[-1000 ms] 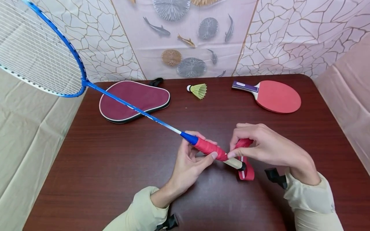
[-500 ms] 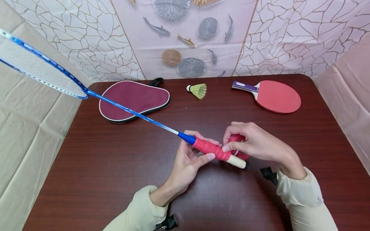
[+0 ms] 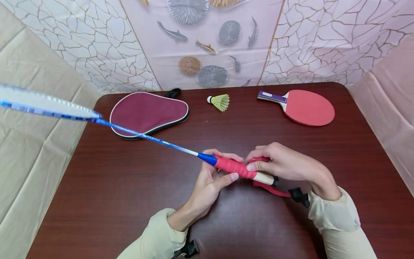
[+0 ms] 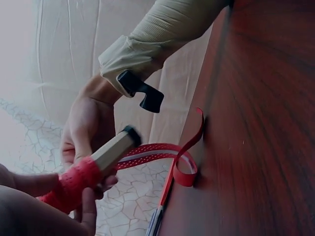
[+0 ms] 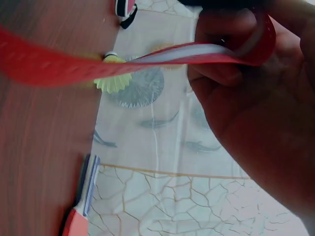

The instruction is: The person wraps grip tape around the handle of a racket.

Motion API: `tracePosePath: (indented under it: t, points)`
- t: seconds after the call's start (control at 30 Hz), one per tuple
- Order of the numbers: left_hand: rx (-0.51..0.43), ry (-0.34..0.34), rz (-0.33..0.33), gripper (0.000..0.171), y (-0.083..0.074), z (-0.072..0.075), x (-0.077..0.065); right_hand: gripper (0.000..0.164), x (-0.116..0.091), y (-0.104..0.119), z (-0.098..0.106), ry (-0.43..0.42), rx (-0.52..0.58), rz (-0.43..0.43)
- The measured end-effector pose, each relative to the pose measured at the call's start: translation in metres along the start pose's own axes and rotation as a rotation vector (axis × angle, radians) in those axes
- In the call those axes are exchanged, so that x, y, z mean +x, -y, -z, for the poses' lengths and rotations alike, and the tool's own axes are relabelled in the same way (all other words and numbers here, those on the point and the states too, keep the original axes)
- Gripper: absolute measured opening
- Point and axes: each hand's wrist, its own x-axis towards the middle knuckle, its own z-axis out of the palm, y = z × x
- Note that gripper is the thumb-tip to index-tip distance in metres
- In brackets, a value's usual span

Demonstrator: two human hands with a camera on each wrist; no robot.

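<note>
A blue badminton racket [image 3: 171, 144] slants up to the left, its head nearly edge-on to the head camera. My left hand [image 3: 207, 187] holds its handle from below, thumb and fingers on the part wrapped in red grip tape [image 3: 231, 167]. Toward the black butt cap the handle [image 3: 264, 178] is bare and pale. At the end of the wrapped part, my right hand [image 3: 288, 162] pinches the tape against the handle. In the left wrist view the loose tape [image 4: 185, 178], perforated with a white strip along it, loops down to the table.
At the table's [image 3: 129, 201] back lie a maroon paddle case [image 3: 148, 111], a yellow shuttlecock [image 3: 220, 102] and a red table tennis paddle [image 3: 308, 108]. Patterned cloth [image 3: 213, 46] hangs behind them. A black wrist mount [image 3: 299, 196] sits by the right cuff.
The racket has rolled about its shaft, its head going from face-on to nearly edge-on and lower. My right hand has moved left along the handle; the loose tape now trails under it.
</note>
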Motion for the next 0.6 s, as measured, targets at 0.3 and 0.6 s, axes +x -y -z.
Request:
tracePosePath:
  t: [0.3,0.6]
  points:
    - [0.092,-0.022,0.044,0.05,-0.0068,0.0003,0.0007,0.007,0.0011,0.0053,-0.0032,0.069,0.027,-0.027]
    - [0.063,-0.093,-0.034,0.061,-0.0054,0.0031,0.0027,0.006,0.0014,0.008,-0.0024,-0.003,0.03,-0.061]
